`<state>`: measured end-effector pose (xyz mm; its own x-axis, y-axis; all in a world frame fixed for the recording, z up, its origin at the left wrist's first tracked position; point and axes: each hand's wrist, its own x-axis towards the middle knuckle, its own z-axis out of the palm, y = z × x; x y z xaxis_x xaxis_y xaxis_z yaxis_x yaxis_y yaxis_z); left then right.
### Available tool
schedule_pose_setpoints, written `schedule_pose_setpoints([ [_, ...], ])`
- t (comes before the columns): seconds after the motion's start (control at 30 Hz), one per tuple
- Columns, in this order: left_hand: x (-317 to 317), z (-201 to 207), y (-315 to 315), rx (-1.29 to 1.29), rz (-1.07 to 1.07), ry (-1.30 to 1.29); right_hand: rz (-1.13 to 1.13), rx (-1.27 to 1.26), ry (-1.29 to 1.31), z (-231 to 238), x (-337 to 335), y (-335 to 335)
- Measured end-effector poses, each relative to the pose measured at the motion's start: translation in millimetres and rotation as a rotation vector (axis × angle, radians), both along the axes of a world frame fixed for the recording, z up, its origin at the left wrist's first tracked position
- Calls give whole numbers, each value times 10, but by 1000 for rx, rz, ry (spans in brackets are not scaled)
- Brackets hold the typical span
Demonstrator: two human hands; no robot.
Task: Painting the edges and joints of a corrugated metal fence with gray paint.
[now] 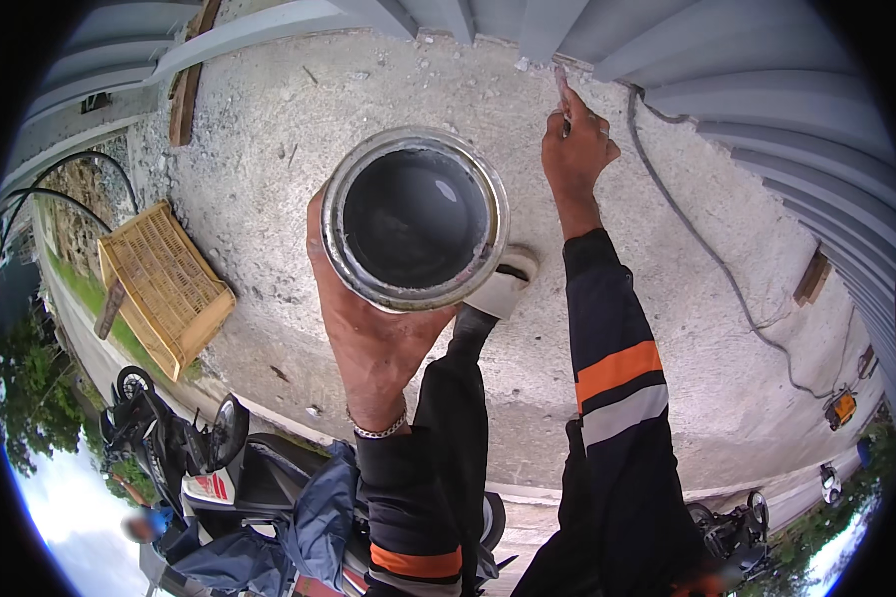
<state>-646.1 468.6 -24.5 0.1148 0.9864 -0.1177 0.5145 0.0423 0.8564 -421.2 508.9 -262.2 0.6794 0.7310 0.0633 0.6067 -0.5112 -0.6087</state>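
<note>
Fingers of our left hand (pixel 373 348) are clamped on the open, round, silver metal can (pixel 408 298), supporting it from its left and near sides; their tips are hidden behind it. We hold the can at mid-view, raised over the floor, mouth upward. Dark grey, glossy liquid (pixel 408 214) lies inside, well below the rim.

We judge the wall stiff and the load moderately heavy, with contents that shift when tilted. Smears on the rim may be slippery; we recommend gripping low around the outer wall and keeping the can level.

Our right hand (pixel 577 149) reaches forward, index finger extended near the foot of the grey ribbed metal sheeting (pixel 767 99). We cannot tell whether its fingers are closed on a tool.

Beneath us is a rough, pale concrete floor (pixel 468 378) with scattered grit. A dark flexible cable (pixel 707 249) crosses it on the right; a yellow lattice rectangular crate (pixel 169 284) rests on the left. Outdoors, behind us, stand a black motorcycle (pixel 174 443) and green leafy trees (pixel 35 398).
</note>
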Motion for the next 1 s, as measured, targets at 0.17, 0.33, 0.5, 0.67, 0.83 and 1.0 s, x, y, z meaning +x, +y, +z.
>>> schedule_pose_setpoints([
  [0.17,114,49,-10,-28,37,-52,200,-83,37,6,-84,113],
  [0.33,117,69,20,-30,16,-53,83,-43,-36,44,-79,117],
  [0.5,155,92,40,-29,19,-47,96,0,-42,24,-196,74],
  [0.67,99,43,78,5,-6,-1,-11,-59,115,61,-116,112],
  [0.83,34,71,114,-5,-2,115,-8,46,378,-42,-361,107],
  [1.0,-24,-3,122,20,14,154,-75,351,900,18,-362,618],
])
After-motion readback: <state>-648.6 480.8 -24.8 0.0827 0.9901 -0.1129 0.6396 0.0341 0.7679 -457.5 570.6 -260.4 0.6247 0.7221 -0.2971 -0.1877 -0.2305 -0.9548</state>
